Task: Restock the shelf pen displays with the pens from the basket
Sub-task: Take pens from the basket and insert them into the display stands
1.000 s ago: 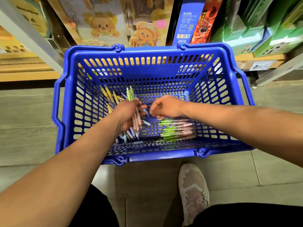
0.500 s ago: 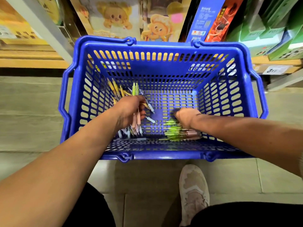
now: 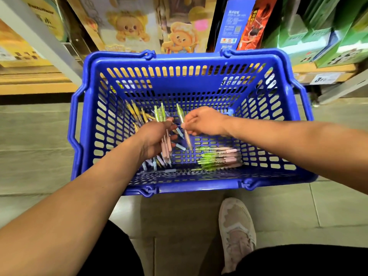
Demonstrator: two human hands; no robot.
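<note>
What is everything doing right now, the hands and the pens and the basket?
basket: standing on the floor, handles folded down.
loose pens: lying flat on the basket's bottom.
bundle of pens: held up off the bottom, green ends up.
single pen: lifted, tilted, green end up.
left hand: grips the bundle of pens.
right hand: pinches the single pen.

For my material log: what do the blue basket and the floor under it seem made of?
Basket: moulded plastic by the look, slightly glossy; slotted lattice walls, rounded rim. Floor: probably tile, smooth with a faint sheen; straight joint lines show.
</note>
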